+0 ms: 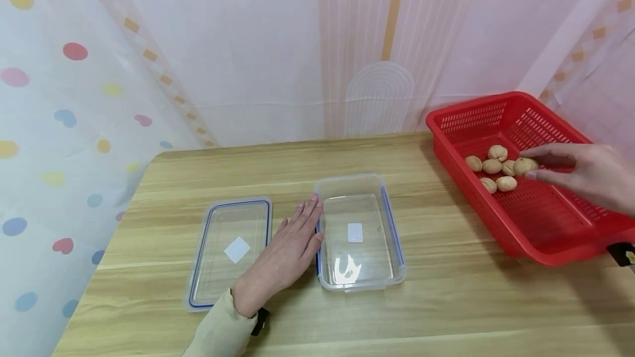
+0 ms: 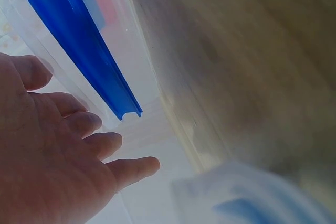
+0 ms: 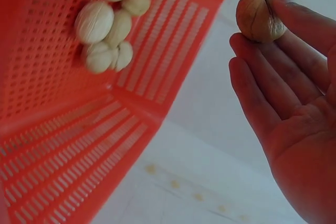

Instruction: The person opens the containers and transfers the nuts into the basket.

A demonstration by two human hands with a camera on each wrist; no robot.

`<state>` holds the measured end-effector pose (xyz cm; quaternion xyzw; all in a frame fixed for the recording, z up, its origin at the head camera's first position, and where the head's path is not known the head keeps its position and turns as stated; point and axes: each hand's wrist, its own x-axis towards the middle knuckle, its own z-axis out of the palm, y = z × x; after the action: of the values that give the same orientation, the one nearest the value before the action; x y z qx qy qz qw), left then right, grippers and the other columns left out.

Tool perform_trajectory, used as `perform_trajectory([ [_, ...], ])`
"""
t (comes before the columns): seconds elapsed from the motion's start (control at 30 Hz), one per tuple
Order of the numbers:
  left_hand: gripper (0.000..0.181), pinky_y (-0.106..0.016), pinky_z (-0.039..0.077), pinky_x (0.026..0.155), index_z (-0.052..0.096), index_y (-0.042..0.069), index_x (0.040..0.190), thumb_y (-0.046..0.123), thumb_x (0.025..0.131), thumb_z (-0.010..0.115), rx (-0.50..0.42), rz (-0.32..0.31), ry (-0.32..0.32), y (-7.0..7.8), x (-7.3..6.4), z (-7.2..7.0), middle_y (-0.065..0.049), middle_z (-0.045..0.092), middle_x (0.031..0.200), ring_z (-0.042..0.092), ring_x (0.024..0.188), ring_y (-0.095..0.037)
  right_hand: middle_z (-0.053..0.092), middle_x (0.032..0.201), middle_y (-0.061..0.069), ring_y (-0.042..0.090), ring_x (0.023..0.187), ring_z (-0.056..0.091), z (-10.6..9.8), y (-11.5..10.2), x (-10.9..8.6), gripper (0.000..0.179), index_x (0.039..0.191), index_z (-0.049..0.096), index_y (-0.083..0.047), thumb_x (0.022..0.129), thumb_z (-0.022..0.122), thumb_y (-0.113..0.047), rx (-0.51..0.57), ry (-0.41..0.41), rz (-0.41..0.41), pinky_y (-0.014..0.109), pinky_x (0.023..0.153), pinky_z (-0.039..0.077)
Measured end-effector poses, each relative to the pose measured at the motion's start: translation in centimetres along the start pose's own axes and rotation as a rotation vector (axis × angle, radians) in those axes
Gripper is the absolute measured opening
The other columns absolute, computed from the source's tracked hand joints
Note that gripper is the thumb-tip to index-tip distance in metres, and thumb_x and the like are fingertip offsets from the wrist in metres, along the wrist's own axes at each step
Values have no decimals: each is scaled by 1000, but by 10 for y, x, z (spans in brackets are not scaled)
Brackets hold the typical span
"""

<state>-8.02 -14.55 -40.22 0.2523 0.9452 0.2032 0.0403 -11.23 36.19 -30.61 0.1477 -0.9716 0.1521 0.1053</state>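
My right hand (image 1: 587, 172) pinches a walnut (image 3: 260, 17) between thumb and fingertips, held up over the red basket (image 1: 481, 214). Below it, several more walnuts (image 1: 491, 166) lie grouped on the basket floor; the right wrist view shows this cluster of walnuts (image 3: 94, 22) too. My left hand (image 1: 285, 252) has its fingers extended against the left side of a clear plastic container (image 1: 354, 285), which stands lidless with a white label on its floor. A blue side clip (image 2: 84, 45) of the container hangs beside the left fingers in the left wrist view.
A clear lid (image 1: 218, 263) with a blue seal and a white label lies flat on the wooden table (image 1: 446, 313), left of the container and partly behind the left hand. A patterned curtain (image 1: 248, 43) hangs behind the table's back edge.
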Motion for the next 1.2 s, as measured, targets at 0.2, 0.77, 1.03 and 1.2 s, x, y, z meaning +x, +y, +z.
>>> perform_trajectory([
  [0.2,60,-65,24,120,21,6,165,34,114,36,-3,0,3,0,0,1,-2,6,172,15,157,-34,73,103,29,40,84,71,-2,13,12,38,116,72,9,82,86,-2,10,-79,47,10,59,47],
  [0.77,60,-66,27,119,22,6,165,29,113,40,-13,-5,18,2,0,2,-4,10,172,18,156,-36,73,107,28,33,88,66,-3,46,34,40,127,67,8,98,73,-19,-39,-325,147,38,68,52],
  [1.03,60,-66,26,119,22,6,165,30,113,39,-14,-4,19,1,0,1,-4,10,172,17,157,-36,73,102,28,36,88,62,1,67,43,40,124,65,14,98,73,-17,55,-356,210,33,65,49],
  [1.2,60,-66,26,119,22,6,164,29,113,41,-14,-5,17,1,0,1,-4,10,172,17,157,-35,69,110,35,45,96,65,6,78,47,42,125,62,16,100,70,-16,93,-368,228,37,69,51],
])
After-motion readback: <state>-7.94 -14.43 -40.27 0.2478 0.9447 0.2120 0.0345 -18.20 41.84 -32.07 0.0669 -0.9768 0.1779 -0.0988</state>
